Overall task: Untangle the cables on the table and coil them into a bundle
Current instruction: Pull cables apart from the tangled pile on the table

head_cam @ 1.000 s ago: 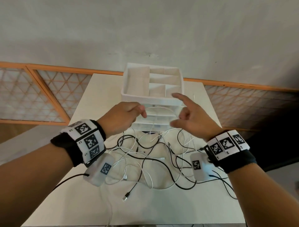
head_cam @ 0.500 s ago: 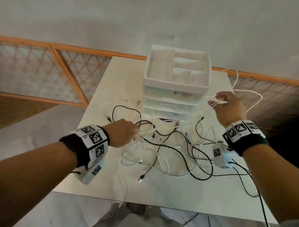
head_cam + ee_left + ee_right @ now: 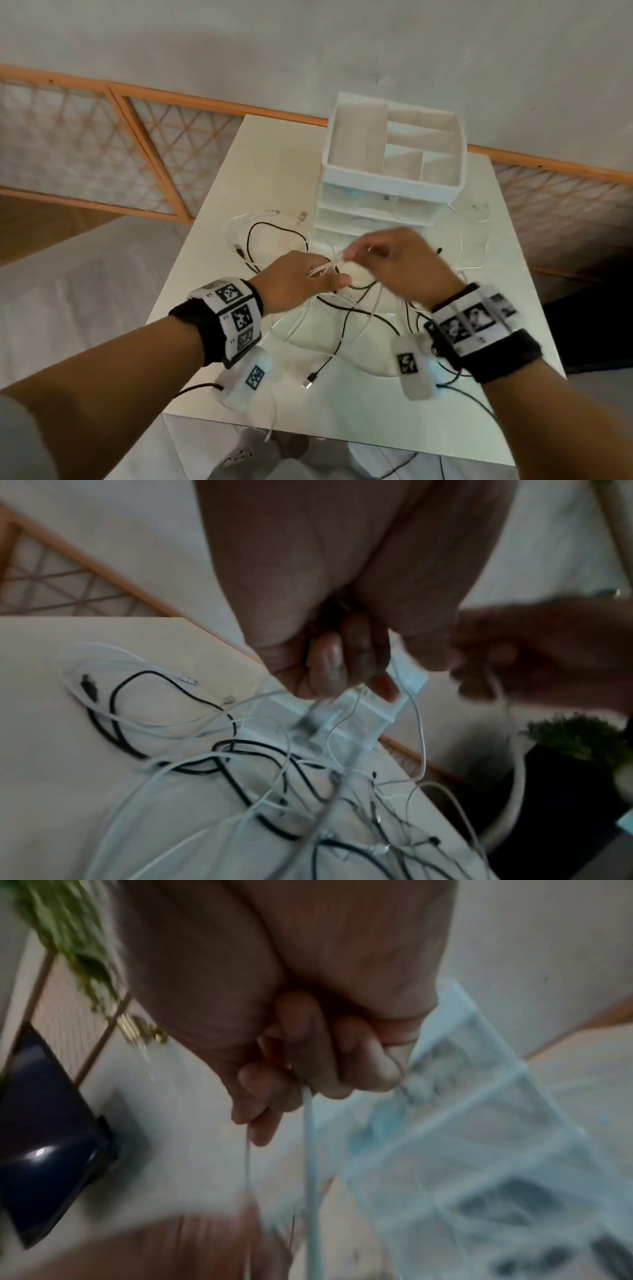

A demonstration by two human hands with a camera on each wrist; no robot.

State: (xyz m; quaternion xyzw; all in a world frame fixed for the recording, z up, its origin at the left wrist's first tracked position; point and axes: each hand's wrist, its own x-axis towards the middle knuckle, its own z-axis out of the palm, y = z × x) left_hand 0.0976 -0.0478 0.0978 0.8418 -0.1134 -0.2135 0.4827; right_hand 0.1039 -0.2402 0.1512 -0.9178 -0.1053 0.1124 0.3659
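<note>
A tangle of black and white cables (image 3: pixel 346 318) lies on the white table (image 3: pixel 376 411), in front of the drawer unit. My left hand (image 3: pixel 301 279) is above the tangle, its fingers curled round several loops of a white cable (image 3: pixel 325 269). My right hand (image 3: pixel 397 263) is close beside it, blurred, pinching the same white cable (image 3: pixel 310 1150), which hangs down from its curled fingers (image 3: pixel 267 1093). In the left wrist view the curled fingers (image 3: pixel 346 664) sit over the cables (image 3: pixel 260 777).
A white drawer organiser (image 3: pixel 394 164) with open top compartments stands at the table's back. More cable ends (image 3: pixel 267 226) lie to its left, and a white strand (image 3: pixel 476 240) to its right. A dark pot with a green plant (image 3: pixel 578 750) stands beyond the table's right edge.
My right hand has swung back from the far right to meet the left hand over the tangle, bringing the white cable with it. The left hand has lifted slightly.
</note>
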